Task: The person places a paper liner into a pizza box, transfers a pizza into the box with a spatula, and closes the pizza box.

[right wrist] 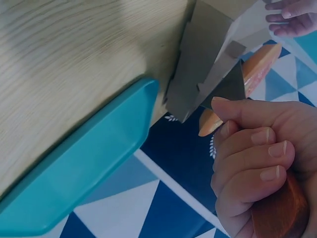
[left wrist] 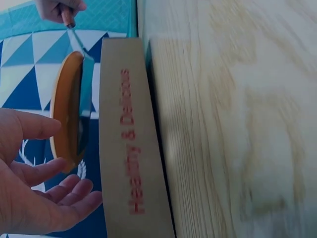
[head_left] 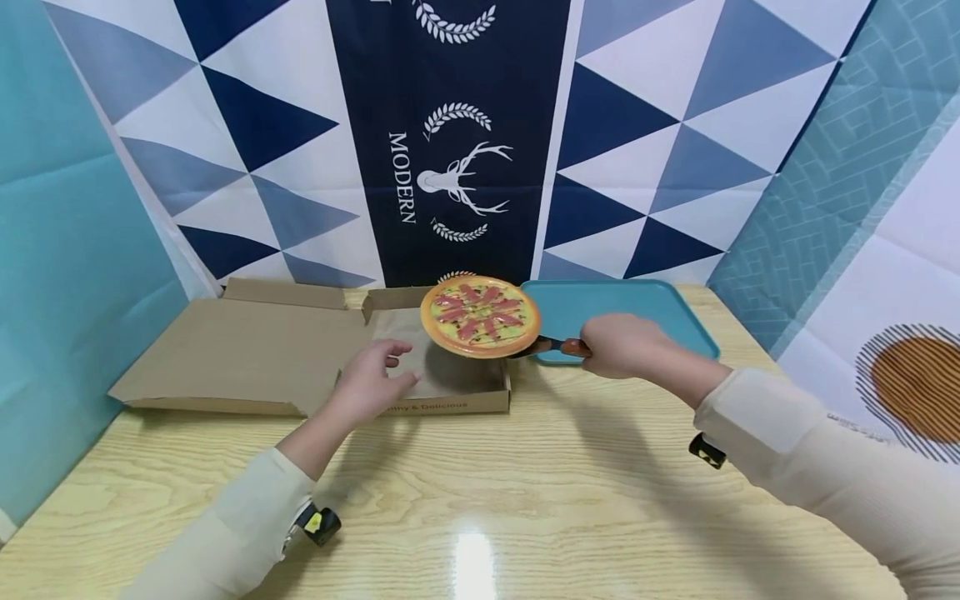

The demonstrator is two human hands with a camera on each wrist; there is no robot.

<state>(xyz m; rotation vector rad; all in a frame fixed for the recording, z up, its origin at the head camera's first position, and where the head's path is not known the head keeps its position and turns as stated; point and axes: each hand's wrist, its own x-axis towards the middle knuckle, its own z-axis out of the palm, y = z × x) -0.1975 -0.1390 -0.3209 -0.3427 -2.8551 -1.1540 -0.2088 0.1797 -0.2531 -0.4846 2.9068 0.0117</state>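
Note:
My right hand [head_left: 622, 343] grips the wooden handle [right wrist: 280, 210] of a pizza server. On its dark flat blade [right wrist: 229, 85] rests a whole pizza [head_left: 480, 317] with red strips on a yellow top, held above the open cardboard pizza box [head_left: 442, 406]. Beside the box's front wall, my left hand [head_left: 372, 377] is held with loosely bent fingers apart from the pizza, holding nothing. Its fingers show near the box wall in the left wrist view. The pizza hides part of the box's inside.
The box lid [head_left: 240, 350] lies folded back to the left. A teal tray [head_left: 600, 302] sits right of the box on the wooden table [head_left: 480, 475]. Behind hangs a patterned cloth [head_left: 300, 125], with more cloth at both sides.

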